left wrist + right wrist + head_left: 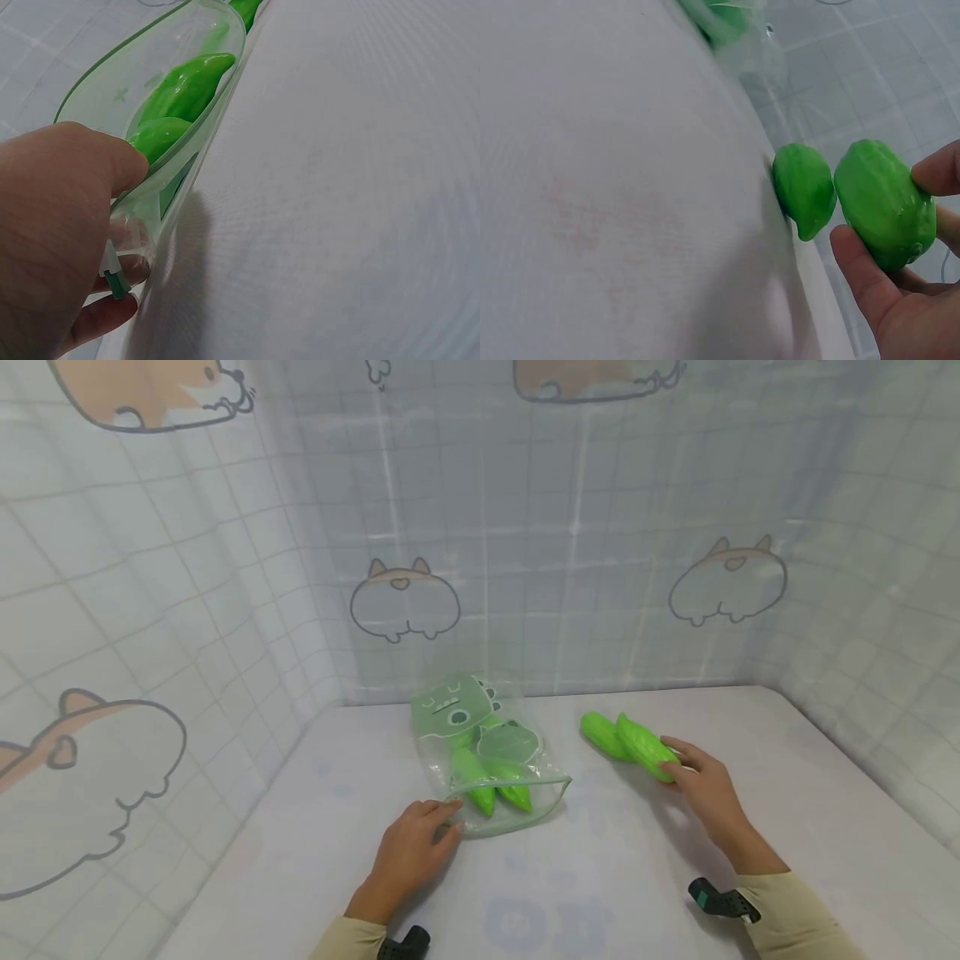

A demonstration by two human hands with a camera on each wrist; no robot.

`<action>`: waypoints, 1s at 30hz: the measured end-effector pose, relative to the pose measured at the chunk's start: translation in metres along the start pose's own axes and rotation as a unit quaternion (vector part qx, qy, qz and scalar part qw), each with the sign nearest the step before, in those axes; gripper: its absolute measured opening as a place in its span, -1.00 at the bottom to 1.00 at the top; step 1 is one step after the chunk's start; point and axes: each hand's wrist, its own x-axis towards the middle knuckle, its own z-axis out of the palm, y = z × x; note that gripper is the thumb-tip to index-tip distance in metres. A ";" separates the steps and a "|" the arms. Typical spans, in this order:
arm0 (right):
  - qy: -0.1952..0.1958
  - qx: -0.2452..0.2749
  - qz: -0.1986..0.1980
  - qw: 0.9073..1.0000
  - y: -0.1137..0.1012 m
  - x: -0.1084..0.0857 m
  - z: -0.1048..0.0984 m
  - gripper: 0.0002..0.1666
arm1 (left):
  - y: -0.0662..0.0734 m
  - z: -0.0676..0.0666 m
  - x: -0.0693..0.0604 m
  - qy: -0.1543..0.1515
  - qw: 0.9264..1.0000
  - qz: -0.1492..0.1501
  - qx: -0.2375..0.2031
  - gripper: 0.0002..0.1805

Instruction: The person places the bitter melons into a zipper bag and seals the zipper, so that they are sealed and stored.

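On the left of the table lies a clear zip bag (452,703) with green cartoon prints, its mouth spread towards me. Inside it are bright green bitter melons (184,94), lumpy and pointed at the tip; the prints partly hide them. My left hand (414,852) pinches the left corner of the bag's mouth, beside the zip slider (114,276). Over to the right, my right hand (711,795) holds another bitter melon (883,202) between thumb and fingers, raised slightly off the table. Just left of it, one more bitter melon (602,735) rests on the table.
The white table (300,860) is enclosed at the back and both sides by tiled-pattern sheets (525,527) printed with cartoon dogs. Dark bands (722,900) sit on both wrists.
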 end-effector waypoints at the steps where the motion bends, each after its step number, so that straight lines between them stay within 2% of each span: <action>1: -0.002 0.008 -0.003 1.000 -0.001 0.000 0.001 -0.34 | 0.000 0.000 0.000 0.001 1.000 0.001 0.000 -0.66; 11: -0.014 0.014 -0.003 1.000 -0.002 -0.001 0.007 -0.33 | 0.000 -0.001 -0.001 0.009 1.000 0.002 -0.007 -0.65; 18: -0.038 0.033 -0.016 0.999 -0.003 -0.003 0.010 -0.34 | 0.000 0.001 -0.001 0.013 1.000 -0.002 -0.004 -0.64; 24: -0.050 0.028 -0.013 0.998 -0.007 -0.006 0.014 -0.35 | -0.001 0.002 -0.001 0.010 1.000 -0.002 -0.003 -0.64; 30: -0.072 0.048 -0.032 0.996 -0.005 -0.008 0.018 -0.37 | 0.001 0.001 -0.001 0.005 1.000 -0.006 -0.001 -0.64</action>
